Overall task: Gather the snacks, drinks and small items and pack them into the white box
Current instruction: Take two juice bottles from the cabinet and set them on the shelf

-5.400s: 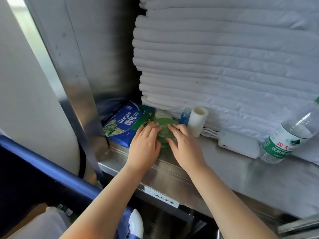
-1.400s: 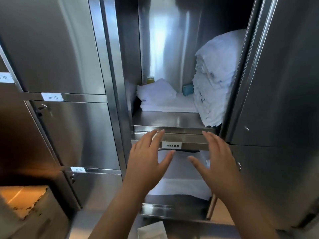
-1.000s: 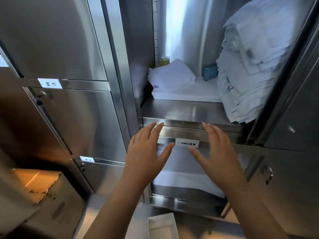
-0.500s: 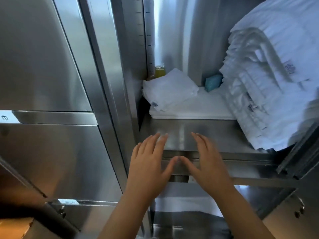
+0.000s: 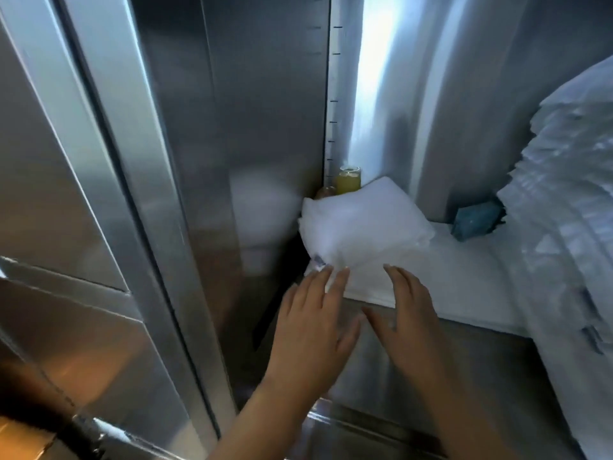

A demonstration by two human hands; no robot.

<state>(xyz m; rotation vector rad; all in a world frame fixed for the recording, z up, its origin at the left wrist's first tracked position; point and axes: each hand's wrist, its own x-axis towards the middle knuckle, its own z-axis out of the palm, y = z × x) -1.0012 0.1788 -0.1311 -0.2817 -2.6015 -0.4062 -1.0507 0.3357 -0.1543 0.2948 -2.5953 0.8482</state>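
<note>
Steel shelf (image 5: pixel 464 366) now reached, both my hands (image 5: pixel 311 327) (image 5: pixel 408 320) empty-spread at folded linen (image 5: pixel 361 227); yellow drink bottle (image 5: pixel 348 182) behind, next pick.

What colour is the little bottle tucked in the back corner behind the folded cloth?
Yellow-orange bottle, seen in the head view.

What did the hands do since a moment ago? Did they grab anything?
Both open hands pushed forward into the steel cabinet: the left hand now has fingertips on the small folded white cloth, and the right hand hovers beside it. Nothing is grabbed. The yellow drink bottle, teal packet and tall white linen stack stayed put.
</note>
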